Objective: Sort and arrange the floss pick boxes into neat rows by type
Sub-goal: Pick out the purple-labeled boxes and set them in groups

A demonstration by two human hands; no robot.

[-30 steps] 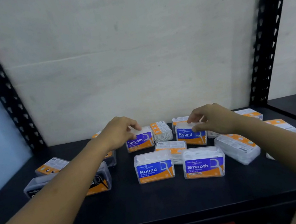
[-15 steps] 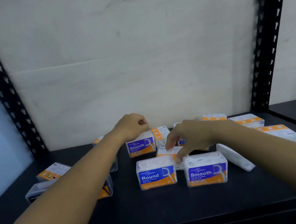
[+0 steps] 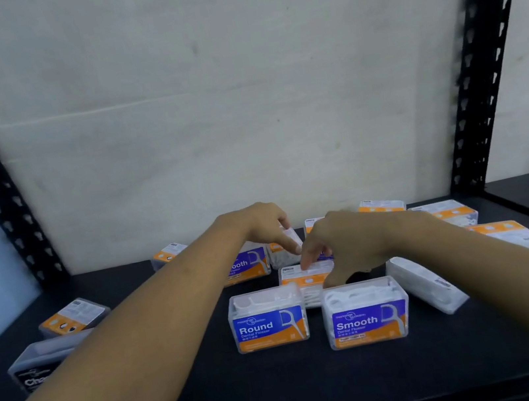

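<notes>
- Clear plastic packed with white picks, under a blue-and-orange label: that is the Round box [image 3: 268, 321] near the shelf's [image 3: 286, 391] front edge. It reads "Round Dental Flosser".
- Just beside it, toward the right edge, the front Smooth box [image 3: 366, 317] reads "Smooth Dental Flosser".
- Behind them the rear Smooth box [image 3: 249, 265] shows only "ooth"; your left forearm covers the rest.
- Near the front-left corner the black-labelled box [image 3: 37, 369] shows white letters "Cha" before your arm cuts them off.
- By readable label you have one Round, two Smooth and one black.
- Two orange-backed boxes [image 3: 73, 315] lie flat toward the left edge and at least three more lie toward the back-right corner, their print too small to read.
- One side-lying box [image 3: 425, 285] rests tipped over, plain white side up, just right of the front Smooth box.
- Your right hand [image 3: 349, 242] curves down over the flat box [image 3: 303, 277] mid-shelf, forefinger on its orange-and-white top and thumb at its near edge, pinching it.
- Your left hand [image 3: 256, 224] lies over the white box [image 3: 281, 258] toward the back edge, forefinger down its face. Blur hides whether you grip it.
</notes>
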